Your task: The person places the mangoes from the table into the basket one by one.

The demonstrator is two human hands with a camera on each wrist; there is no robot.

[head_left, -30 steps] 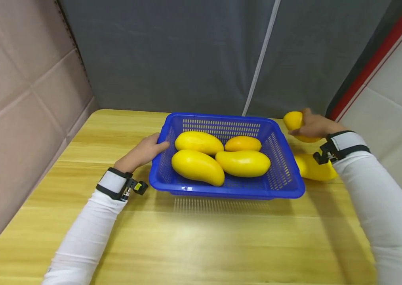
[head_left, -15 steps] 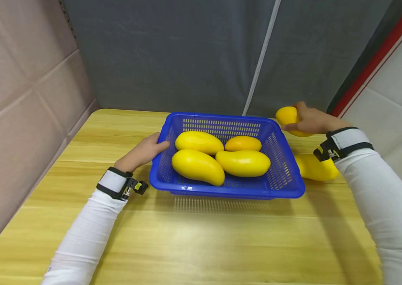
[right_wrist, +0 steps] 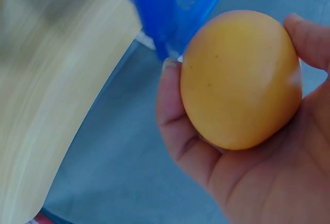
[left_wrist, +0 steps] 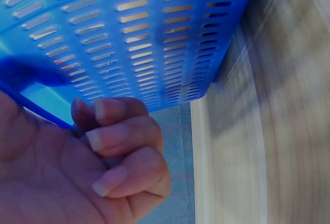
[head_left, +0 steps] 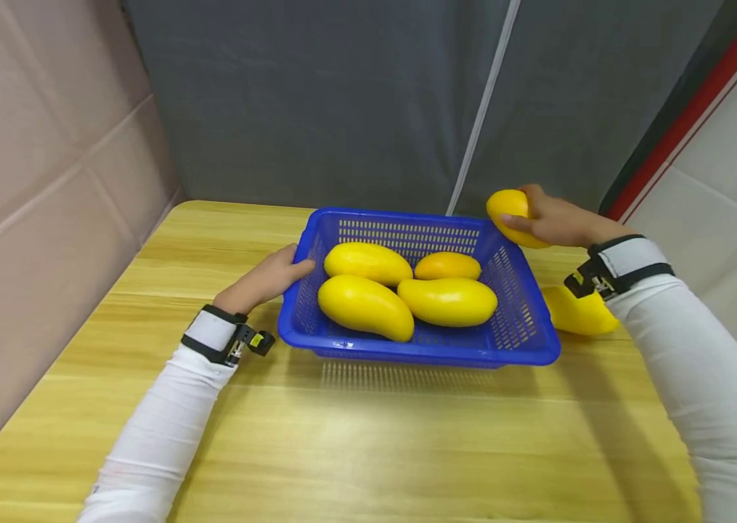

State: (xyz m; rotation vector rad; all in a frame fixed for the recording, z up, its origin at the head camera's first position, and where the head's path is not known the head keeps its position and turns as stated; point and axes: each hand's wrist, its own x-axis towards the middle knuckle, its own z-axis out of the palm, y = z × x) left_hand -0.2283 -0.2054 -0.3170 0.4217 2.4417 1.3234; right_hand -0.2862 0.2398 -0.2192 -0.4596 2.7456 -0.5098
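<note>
A blue perforated plastic basket stands on the wooden table, holding several yellow mangoes, among them a large front-left mango and a smaller orange-yellow mango. My left hand grips the basket's left rim, thumb over the edge; in the left wrist view its fingers curl beside the slotted outer wall. Up at the basket's back right corner, my right hand holds another mango. The right wrist view shows fingers and thumb around this mango, with the blue rim close to the fingertips.
One more mango lies on the table right of the basket, partly hidden by the right wrist. A grey curtain hangs behind the table. Pale padded panels rise at left and right.
My right hand has lifted the mango and carried it left, from beside the basket to its back right corner. The left hand keeps its grip on the rim.
</note>
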